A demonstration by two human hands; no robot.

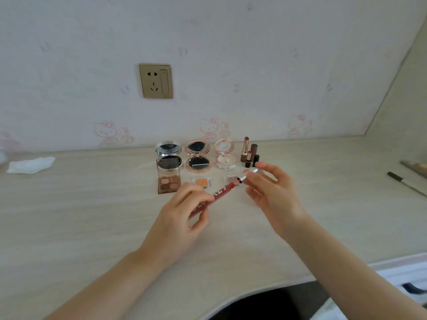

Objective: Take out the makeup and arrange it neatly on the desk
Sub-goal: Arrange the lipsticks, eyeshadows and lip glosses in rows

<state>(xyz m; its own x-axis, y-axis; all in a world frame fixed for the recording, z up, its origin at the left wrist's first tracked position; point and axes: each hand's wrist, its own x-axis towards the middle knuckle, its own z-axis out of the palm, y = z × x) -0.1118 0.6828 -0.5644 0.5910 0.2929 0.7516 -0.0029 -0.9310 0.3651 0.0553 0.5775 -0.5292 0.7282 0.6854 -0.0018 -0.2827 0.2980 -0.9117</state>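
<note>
Above the desk [92, 215] I hold a red lip-gloss tube [221, 192] slanted between both hands. My left hand [184, 213] grips its lower body. My right hand [270, 188] pinches its silver cap [250, 173] at the upper end. Behind them, makeup stands in rows: a silver compact [168, 150], a rose-gold compact [198, 155] and a pale pink compact [225, 155], all with lids up. Beside them are two uncapped lipsticks [245, 150] with their caps. In front lie a brown eyeshadow palette [168, 179], a small orange pan [202, 182] and a pinkish pan [231, 180].
A crumpled white tissue [31, 165] lies at the far left. A dark pen [405, 183] and the corner of a flat object [414, 167] sit at the right edge. A wall socket [156, 80] is above. The desk's curved front edge [254, 294] is near me.
</note>
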